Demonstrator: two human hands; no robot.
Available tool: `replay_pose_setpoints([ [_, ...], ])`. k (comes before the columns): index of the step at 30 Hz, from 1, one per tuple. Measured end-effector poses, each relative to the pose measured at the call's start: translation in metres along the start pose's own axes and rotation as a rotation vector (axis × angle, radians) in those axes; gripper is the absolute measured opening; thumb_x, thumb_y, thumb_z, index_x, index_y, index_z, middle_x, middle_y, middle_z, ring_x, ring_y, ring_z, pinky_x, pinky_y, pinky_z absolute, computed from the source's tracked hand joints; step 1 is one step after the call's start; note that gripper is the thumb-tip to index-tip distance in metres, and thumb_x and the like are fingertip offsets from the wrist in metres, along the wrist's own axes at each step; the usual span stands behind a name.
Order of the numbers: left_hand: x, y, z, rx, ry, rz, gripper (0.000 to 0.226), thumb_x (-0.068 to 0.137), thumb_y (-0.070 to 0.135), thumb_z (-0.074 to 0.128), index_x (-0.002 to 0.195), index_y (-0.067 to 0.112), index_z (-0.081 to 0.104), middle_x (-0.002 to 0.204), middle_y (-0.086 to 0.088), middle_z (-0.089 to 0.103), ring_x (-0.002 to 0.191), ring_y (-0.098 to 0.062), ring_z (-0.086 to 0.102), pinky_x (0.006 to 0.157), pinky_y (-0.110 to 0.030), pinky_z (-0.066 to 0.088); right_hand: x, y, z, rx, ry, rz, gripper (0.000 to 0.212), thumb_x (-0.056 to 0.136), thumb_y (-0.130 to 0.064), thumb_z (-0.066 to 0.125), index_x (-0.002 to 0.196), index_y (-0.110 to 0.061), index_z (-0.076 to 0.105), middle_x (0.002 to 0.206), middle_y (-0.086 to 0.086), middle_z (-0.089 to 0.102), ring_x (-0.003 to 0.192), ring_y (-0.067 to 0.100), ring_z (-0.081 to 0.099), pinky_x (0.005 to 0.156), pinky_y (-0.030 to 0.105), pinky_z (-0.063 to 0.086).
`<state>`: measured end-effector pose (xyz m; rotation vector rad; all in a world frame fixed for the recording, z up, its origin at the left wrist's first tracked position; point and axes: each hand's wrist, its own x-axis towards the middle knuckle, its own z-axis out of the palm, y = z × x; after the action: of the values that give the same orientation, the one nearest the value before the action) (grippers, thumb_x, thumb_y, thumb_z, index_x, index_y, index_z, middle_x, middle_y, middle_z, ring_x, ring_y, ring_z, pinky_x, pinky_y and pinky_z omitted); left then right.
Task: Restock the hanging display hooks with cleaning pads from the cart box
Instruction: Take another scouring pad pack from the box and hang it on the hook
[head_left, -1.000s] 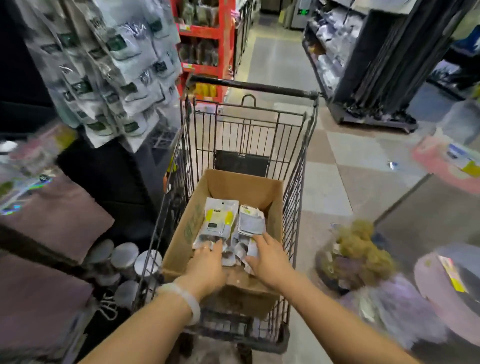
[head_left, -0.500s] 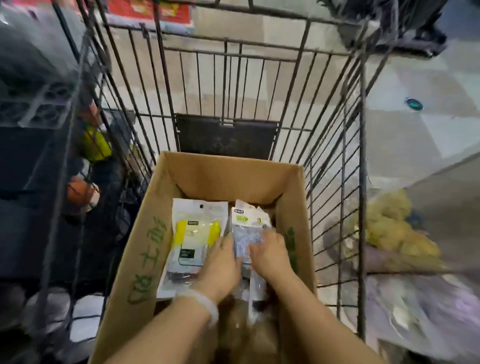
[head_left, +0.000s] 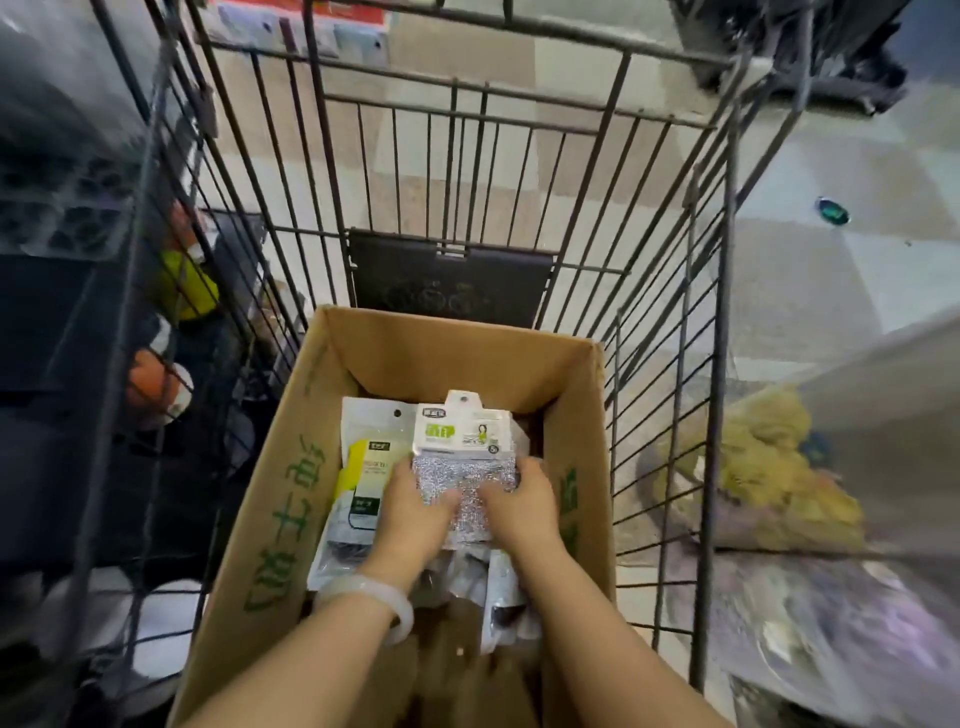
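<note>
An open cardboard box (head_left: 291, 467) with green lettering sits inside a wire shopping cart (head_left: 717, 364). Both my hands are down in the box. My left hand (head_left: 413, 512), with a pale bangle on the wrist, and my right hand (head_left: 522, 506) grip the two sides of a stack of silver cleaning pads (head_left: 460, 467) with white and green header cards, lifted slightly and upright. To the left lies a white pack with yellow marking (head_left: 363, 467). More packs lie under my wrists. The display hooks are out of view.
The cart's dark child-seat flap (head_left: 447, 275) stands behind the box. Left of the cart are dark shelves with orange and yellow items (head_left: 182, 291) and white lids. On the right lie yellow sponges (head_left: 769, 467) in a bin. Tiled floor lies ahead.
My view dropped from the aisle and hanging packs down into the box. Both hands closed around the silver pad stack and raised it, so its header cards now face me.
</note>
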<state>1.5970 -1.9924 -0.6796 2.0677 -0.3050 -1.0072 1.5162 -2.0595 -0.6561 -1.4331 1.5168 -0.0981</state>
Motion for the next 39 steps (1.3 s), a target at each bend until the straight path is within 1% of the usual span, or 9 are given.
replay_pose_setpoints([
  [3,-0.016,0.016,-0.031,-0.041,0.03,0.032,0.055,0.077,0.002,0.07,0.126,0.005,0.047,0.117,-0.011,0.06,0.105,-0.025,0.058,0.09,-0.035,0.046,-0.022,-0.023,-0.011,0.083,-0.085,-0.087,0.031,0.084,0.0,0.055,0.114,-0.008,0.059,0.103,0.009,0.066,0.087,0.018,0.059,0.061,0.021,0.043],
  [9,-0.093,0.041,-0.067,-0.144,0.104,0.17,0.072,0.074,0.0,0.074,0.135,0.008,0.038,0.115,-0.001,0.054,0.106,-0.018,0.054,0.09,-0.031,0.042,-0.087,-0.041,-0.05,0.128,-0.18,-0.274,0.034,0.083,-0.003,0.061,0.115,-0.009,0.05,0.096,-0.001,0.059,0.092,0.017,0.059,0.077,0.032,0.051],
  [15,-0.24,0.027,-0.078,-0.319,0.258,0.326,0.071,0.073,-0.007,0.069,0.134,0.013,0.039,0.12,-0.005,0.058,0.108,-0.019,0.057,0.095,-0.041,0.048,-0.204,-0.013,-0.099,0.152,-0.329,-0.514,0.033,0.089,-0.006,0.056,0.118,-0.012,0.042,0.095,0.002,0.06,0.07,0.008,0.06,0.046,0.011,0.045],
  [19,-0.347,-0.005,-0.085,-0.395,0.341,0.384,0.067,0.074,-0.003,0.068,0.129,0.024,0.039,0.108,0.013,0.059,0.095,-0.001,0.059,0.072,-0.021,0.054,-0.29,0.023,-0.117,0.034,-0.36,-0.693,0.028,0.091,-0.017,0.054,0.119,-0.018,0.052,0.092,0.0,0.065,0.075,0.011,0.06,0.058,0.015,0.046],
  [23,-0.441,-0.05,-0.109,-0.468,0.458,0.416,0.061,0.073,-0.005,0.071,0.122,0.022,0.047,0.114,-0.001,0.063,0.099,-0.009,0.062,0.079,-0.024,0.054,-0.371,0.051,-0.11,-0.026,-0.488,-0.791,0.03,0.09,-0.017,0.058,0.119,-0.014,0.057,0.106,0.003,0.065,0.087,0.012,0.06,0.063,0.014,0.045],
  [30,-0.613,-0.159,-0.166,-0.619,0.838,0.407,0.041,0.083,0.013,0.068,0.119,0.02,0.05,0.113,0.003,0.064,0.096,-0.003,0.062,0.074,-0.011,0.05,-0.536,0.101,-0.048,-0.028,-0.781,-0.992,0.028,0.081,-0.003,0.067,0.104,-0.018,0.059,0.089,-0.01,0.065,0.074,-0.002,0.06,0.057,0.006,0.045],
  [32,-0.669,-0.194,-0.184,-0.602,1.008,0.408,0.03,0.086,0.015,0.064,0.11,0.028,0.052,0.105,0.007,0.065,0.089,0.003,0.06,0.067,-0.005,0.047,-0.597,0.123,-0.029,-0.038,-0.874,-1.039,0.03,0.08,-0.005,0.069,0.095,-0.028,0.057,0.094,-0.005,0.067,0.081,0.006,0.062,0.066,0.016,0.051],
  [35,-0.766,-0.253,-0.205,-0.612,1.193,0.372,0.033,0.088,0.011,0.061,0.118,0.016,0.051,0.109,-0.001,0.064,0.089,0.001,0.06,0.065,-0.004,0.046,-0.701,0.166,-0.005,-0.058,-1.02,-1.109,0.031,0.079,-0.005,0.07,0.105,-0.017,0.057,0.102,0.007,0.068,0.089,0.02,0.064,0.08,0.037,0.054],
  [39,-0.925,-0.351,-0.216,-0.608,1.502,0.298,0.03,0.086,0.013,0.064,0.108,0.029,0.051,0.102,0.003,0.064,0.086,-0.006,0.061,0.07,-0.012,0.049,-0.86,0.254,0.025,-0.1,-1.284,-1.152,0.039,0.08,-0.006,0.068,0.112,-0.021,0.051,0.098,-0.007,0.063,0.082,0.003,0.059,0.065,0.013,0.047],
])
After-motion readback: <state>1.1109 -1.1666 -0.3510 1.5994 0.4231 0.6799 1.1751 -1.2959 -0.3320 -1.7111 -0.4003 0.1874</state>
